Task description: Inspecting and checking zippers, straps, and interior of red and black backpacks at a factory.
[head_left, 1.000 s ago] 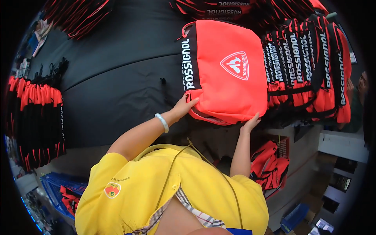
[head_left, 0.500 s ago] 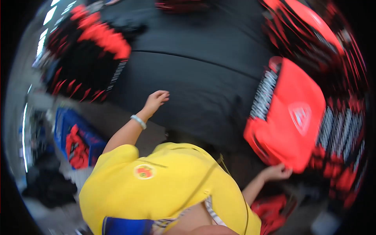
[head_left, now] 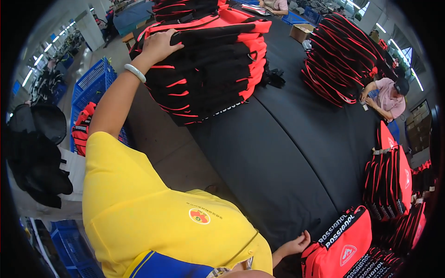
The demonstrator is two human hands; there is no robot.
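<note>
My left hand (head_left: 160,46) is at the near top corner of a tall stack of black and red bags (head_left: 204,69). Its thumb and fingers close on the edge of the top bag, dark fabric showing between them. At the lower right, my right hand (head_left: 299,242) is beside a red bag (head_left: 343,245) with a black, white-lettered band and a pale triangular emblem. The fingers of that hand are loosely bent and apart, holding nothing, a little off the bag's side.
A black-covered table (head_left: 273,157) runs between the stacks. Across it stand another bag stack (head_left: 340,60) and upright red bags (head_left: 389,180). A person in pink (head_left: 389,99) works at the right. Left of me, a blue crate (head_left: 95,83) stands near red pieces (head_left: 83,127).
The view has swung leftward. My left hand has gone from above the table to the top of the tall stack. My right hand has let go of the red bag's lower corner.
</note>
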